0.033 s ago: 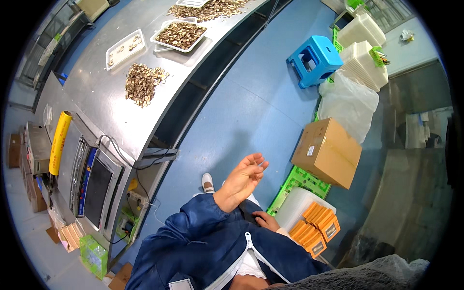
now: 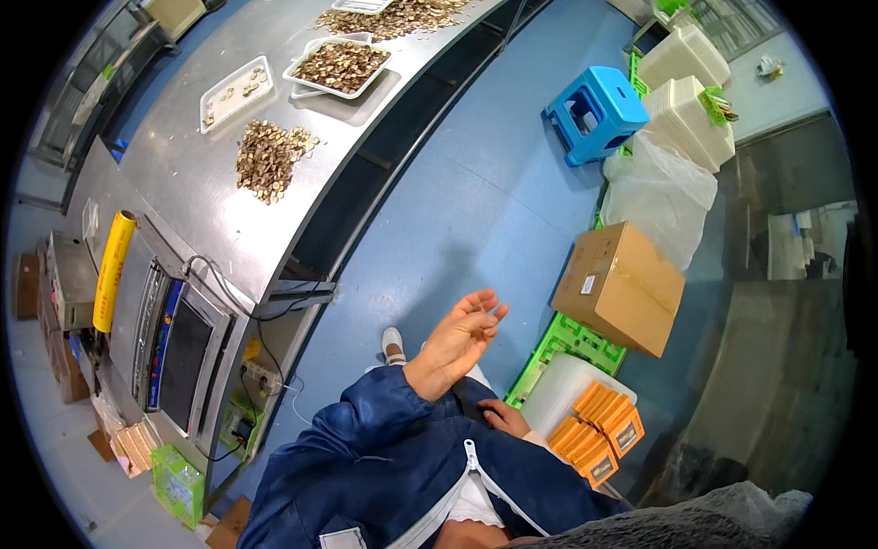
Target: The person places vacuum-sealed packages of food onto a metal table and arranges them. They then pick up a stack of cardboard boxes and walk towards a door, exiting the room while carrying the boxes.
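My left hand (image 2: 455, 344) is raised in front of my body over the blue floor, palm turned up. Its fingers are loosely bent and a little apart, and nothing shows in them. Lower and to the right, my right hand (image 2: 504, 418) lies against the dark cloth at my waist. The fingers that show there are loose, with no object visible in them; the jacket (image 2: 384, 457) hides part of that arm.
On the steel table (image 2: 183, 169) lies a heap of brown-and-pale slices (image 2: 267, 163), beside a filled white tray (image 2: 340, 69) and a sparsely covered tray (image 2: 236, 95). A wrapping machine (image 2: 187, 352) stands left. At right are a blue stool (image 2: 596, 114), a carton (image 2: 620, 288) and orange packs (image 2: 599, 430).
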Available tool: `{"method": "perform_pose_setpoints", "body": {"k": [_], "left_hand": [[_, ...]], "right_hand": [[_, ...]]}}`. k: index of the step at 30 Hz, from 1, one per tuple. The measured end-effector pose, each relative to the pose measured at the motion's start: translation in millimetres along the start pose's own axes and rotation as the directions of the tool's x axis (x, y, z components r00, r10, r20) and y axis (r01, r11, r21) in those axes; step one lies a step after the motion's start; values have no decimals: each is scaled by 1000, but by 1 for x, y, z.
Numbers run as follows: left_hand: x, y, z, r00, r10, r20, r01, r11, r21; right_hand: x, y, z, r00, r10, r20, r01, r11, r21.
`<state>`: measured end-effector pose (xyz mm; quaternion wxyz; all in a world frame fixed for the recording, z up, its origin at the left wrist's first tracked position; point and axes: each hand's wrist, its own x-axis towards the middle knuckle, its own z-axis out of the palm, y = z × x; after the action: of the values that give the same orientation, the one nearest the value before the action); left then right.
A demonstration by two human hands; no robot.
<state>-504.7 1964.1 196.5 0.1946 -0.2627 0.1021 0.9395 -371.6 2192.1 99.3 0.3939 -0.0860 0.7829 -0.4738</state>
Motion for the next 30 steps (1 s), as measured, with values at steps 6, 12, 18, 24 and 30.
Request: {"method": "perform_pose_setpoints", "body": {"k": [6, 12, 18, 24, 30], "left_hand": [[11, -2, -8, 996, 39, -84, -36, 999, 38], [33, 0, -34, 962, 164, -221, -124, 975, 182], [33, 0, -37, 975, 171, -145, -166, 985, 42], [30, 0, -33, 984, 149, -101, -153, 988, -35], [31, -2, -27, 993, 109, -41, -108, 994, 27]], "right_hand": [[-2, 3, -5, 1000, 21, -15, -20, 1000, 10], [-2, 2, -13, 1000, 4, -7, -3, 1000, 25], [-2, 6, -19, 1000, 7, -12, -7, 1000, 31], [-2, 3, -25, 1000, 0, -12, 1, 1000, 24], [1, 4, -35, 999, 33, 14, -34, 997, 65]]}}
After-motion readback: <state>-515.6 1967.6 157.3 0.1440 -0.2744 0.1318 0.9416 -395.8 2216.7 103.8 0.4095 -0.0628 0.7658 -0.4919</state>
